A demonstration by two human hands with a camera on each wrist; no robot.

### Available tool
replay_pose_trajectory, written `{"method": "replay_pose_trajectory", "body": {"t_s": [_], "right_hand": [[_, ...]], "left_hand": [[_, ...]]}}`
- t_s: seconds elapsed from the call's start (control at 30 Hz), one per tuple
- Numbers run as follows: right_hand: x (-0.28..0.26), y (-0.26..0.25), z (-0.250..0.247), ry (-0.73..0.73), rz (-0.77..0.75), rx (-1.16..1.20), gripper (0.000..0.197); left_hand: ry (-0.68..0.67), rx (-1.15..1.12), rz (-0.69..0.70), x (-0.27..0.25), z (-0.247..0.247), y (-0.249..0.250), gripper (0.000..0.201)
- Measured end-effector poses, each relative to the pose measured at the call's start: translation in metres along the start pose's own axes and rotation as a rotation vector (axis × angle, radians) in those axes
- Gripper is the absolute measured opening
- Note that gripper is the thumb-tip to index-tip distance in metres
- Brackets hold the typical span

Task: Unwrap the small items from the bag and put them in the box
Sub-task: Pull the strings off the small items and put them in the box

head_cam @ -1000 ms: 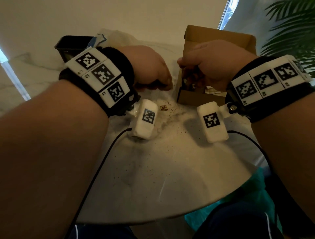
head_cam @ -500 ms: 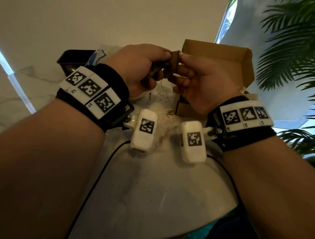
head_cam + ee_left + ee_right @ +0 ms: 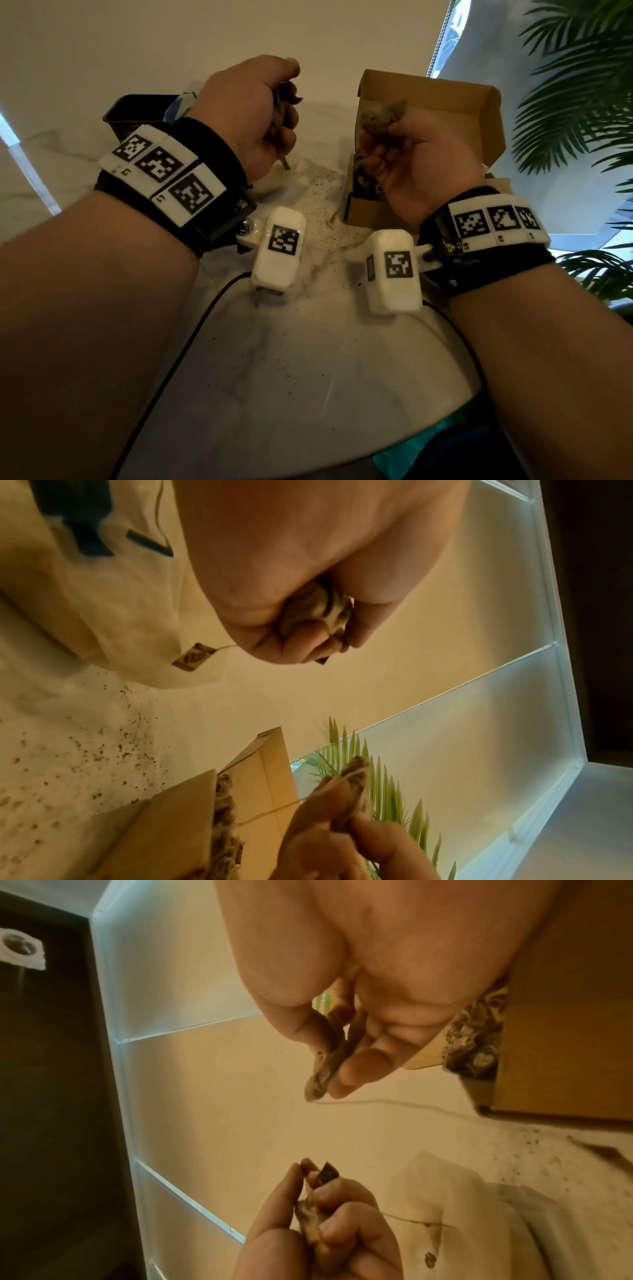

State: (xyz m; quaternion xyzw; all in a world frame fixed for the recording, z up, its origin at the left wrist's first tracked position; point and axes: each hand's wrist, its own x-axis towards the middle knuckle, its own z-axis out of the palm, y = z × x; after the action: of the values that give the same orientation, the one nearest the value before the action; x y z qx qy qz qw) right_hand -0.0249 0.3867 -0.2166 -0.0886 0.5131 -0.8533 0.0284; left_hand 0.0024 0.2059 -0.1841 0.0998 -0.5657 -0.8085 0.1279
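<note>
My left hand [image 3: 281, 113] is raised above the white bag [image 3: 270, 178] and grips a crumpled brown bundle [image 3: 284, 102] in its fist. In the left wrist view the brown bundle [image 3: 318, 612] sits between the curled fingers, and a thin string runs from it to a small brown tag [image 3: 193, 657]. My right hand [image 3: 380, 144] pinches a small grey-brown item [image 3: 380, 116] over the open cardboard box [image 3: 370, 212]. A string trails from the small item [image 3: 325, 1069]. Several similar brown items [image 3: 472, 1042] lie inside the box [image 3: 565, 1042].
A black container [image 3: 137, 113] stands at the back left behind the bag. Brown crumbs [image 3: 318, 219] are scattered over the white marble table [image 3: 308, 377]. Cables run from both wrist cameras toward me. A green palm plant [image 3: 582, 102] stands to the right of the box.
Half a second ago both hands held the brown item together in front of the box. Now they have pulled apart, the left up and to the left, the right over the box.
</note>
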Motion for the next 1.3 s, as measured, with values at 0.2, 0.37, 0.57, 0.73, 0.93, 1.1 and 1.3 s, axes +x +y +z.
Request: {"method": "replay_pose_trajectory", "body": {"t_s": [0.2, 0.37, 0.57, 0.73, 0.93, 1.1, 1.3], "right_hand": [[-0.001, -0.006, 0.001, -0.014, 0.003, 0.217, 0.036], [-0.004, -0.005, 0.004, -0.037, 0.004, 0.173, 0.021], [-0.006, -0.005, 0.005, -0.081, 0.0, 0.127, 0.018], [-0.004, -0.003, 0.003, -0.112, 0.025, 0.139, 0.02], [-0.007, -0.004, 0.0, -0.216, 0.179, 0.068, 0.027], [-0.016, -0.009, 0.003, -0.394, 0.262, -0.121, 0.028], [-0.013, -0.014, -0.002, -0.381, 0.144, 0.092, 0.028]], "left_hand": [[-0.138, 0.213, -0.092, -0.003, 0.001, -0.004, 0.016], [-0.342, 0.492, -0.107, -0.013, 0.006, -0.011, 0.036], [-0.368, 0.644, -0.028, -0.014, 0.009, -0.015, 0.008], [-0.309, 0.574, 0.008, -0.012, 0.009, -0.015, 0.007], [-0.17, 0.421, 0.141, -0.01, 0.01, -0.01, 0.006], [-0.09, 0.463, 0.278, -0.007, 0.009, -0.009, 0.005], [-0.212, 0.696, 0.281, -0.008, 0.005, -0.01, 0.008]]}}
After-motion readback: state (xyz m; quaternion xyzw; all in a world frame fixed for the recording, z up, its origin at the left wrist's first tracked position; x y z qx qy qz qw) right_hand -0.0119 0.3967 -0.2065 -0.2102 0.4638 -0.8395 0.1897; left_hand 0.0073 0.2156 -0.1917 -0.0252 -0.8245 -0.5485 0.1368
